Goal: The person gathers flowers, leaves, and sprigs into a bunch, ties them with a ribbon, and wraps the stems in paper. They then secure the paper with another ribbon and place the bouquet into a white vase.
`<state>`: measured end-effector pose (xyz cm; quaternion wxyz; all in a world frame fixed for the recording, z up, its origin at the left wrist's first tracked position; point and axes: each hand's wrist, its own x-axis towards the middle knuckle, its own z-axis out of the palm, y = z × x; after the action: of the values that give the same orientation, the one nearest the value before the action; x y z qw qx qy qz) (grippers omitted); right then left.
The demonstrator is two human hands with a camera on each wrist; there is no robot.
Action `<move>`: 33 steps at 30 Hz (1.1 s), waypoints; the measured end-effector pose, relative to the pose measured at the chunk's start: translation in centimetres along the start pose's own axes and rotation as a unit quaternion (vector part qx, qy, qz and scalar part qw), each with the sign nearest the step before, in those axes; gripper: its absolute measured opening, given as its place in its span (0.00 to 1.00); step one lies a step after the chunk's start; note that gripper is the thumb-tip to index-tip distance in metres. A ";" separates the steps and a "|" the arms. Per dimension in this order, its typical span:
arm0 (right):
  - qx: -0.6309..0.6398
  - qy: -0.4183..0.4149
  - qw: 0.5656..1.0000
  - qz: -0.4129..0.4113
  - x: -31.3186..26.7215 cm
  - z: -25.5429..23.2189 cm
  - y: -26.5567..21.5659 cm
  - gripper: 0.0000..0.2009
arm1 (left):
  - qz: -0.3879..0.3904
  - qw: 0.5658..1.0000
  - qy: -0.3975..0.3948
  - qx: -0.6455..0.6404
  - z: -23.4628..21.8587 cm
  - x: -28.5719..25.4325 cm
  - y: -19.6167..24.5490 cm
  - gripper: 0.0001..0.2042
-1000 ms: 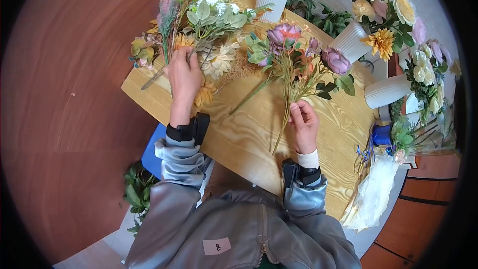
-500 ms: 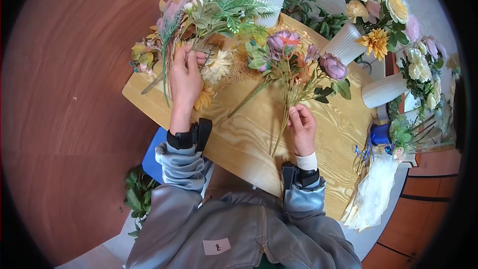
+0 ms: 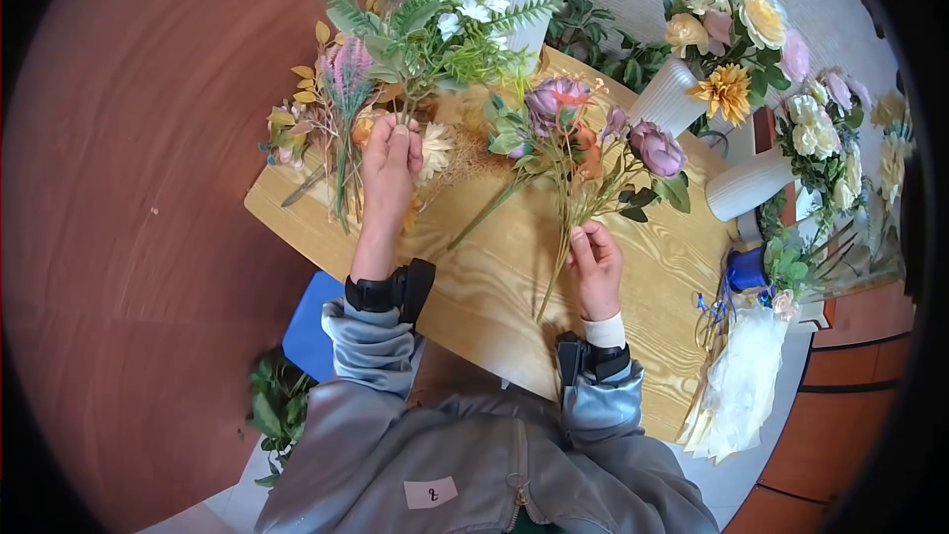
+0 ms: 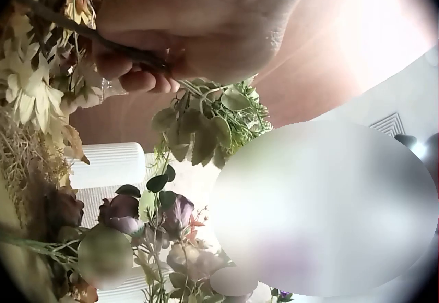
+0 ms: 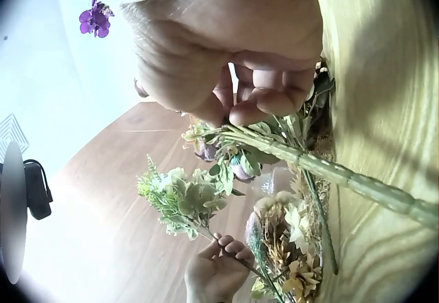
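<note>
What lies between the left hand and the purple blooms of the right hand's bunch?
A cream flower and wispy brown filler lie on the table between the left hand and the purple blooms; the head view shows this.

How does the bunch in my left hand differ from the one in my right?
The left bunch has white blooms and fern fronds; the right bunch has large purple blooms. The left bunch looks full and leafy, while the right bunch is sparser, with bare stems showing. Both are held by the stems.

The person's hands, left (image 3: 390,163) and right (image 3: 597,269), were pinched, fingers curled, the left reaching farther than the right.
</note>
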<state>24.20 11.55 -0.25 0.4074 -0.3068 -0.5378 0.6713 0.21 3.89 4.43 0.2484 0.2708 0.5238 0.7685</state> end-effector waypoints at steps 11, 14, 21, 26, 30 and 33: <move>0.013 0.010 0.999 -0.032 -0.6 -0.3 -0.6 0.05 | -0.123 0.964 -0.118 -0.204 1.0 -1.9 -0.4 0.07; 0.023 0.013 0.999 -0.039 -0.7 -0.7 -0.4 0.05 | -0.154 0.964 -0.108 -0.189 1.2 -2.5 -0.6 0.07; 0.028 0.018 0.998 -0.055 -0.9 -1.2 -0.8 0.04 | -0.096 0.987 -0.068 -0.110 2.3 -3.0 -1.4 0.07; 0.023 0.041 0.995 -0.089 -1.2 -1.5 -1.1 0.04 | -0.080 0.992 -0.035 -0.088 2.7 -3.1 -1.6 0.08; 0.039 0.045 0.990 -0.130 -1.3 -1.7 -1.5 0.04 | -0.102 0.987 -0.030 -0.120 2.4 -3.1 -3.0 0.09; 0.072 0.062 0.984 -0.152 -1.2 -2.0 -1.8 0.03 | -0.106 0.982 -0.061 -0.147 2.7 -3.5 -2.8 0.09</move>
<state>26.89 11.59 1.02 0.5586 -0.2321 -0.5020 0.6181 4.83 4.30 2.08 0.3965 0.2208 0.4149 0.7886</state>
